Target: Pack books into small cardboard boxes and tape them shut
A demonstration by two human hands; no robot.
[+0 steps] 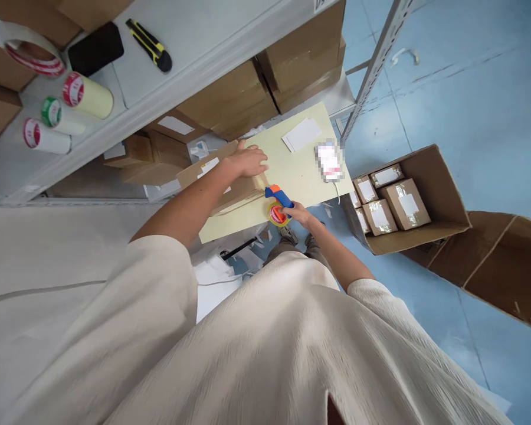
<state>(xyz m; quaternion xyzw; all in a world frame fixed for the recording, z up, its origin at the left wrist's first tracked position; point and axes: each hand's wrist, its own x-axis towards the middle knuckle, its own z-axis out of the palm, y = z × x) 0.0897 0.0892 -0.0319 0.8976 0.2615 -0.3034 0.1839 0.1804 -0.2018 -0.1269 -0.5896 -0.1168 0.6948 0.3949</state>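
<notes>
My left hand (248,160) lies over the top of a brown cardboard box (239,190), its fingers stretched out toward the near right end. My right hand (298,213) is wrapped round the handle of a blue and orange tape dispenser (279,195). A roll of clear tape (277,215) with a red and white core sits in it. The dispenser's head is close to the right end of the box; whether they touch I cannot tell. Under the box is a pale yellow tabletop (292,177). White paper labels (301,134) and a blurred white device (328,162) lie on it.
Above left, a grey shelf (194,53) holds tape rolls (88,95), a black phone-like slab (96,48) and a yellow-black box cutter (148,44). Large cartons (230,100) stand below it. At right, an open carton (442,189) on the blue floor contains several small labelled boxes.
</notes>
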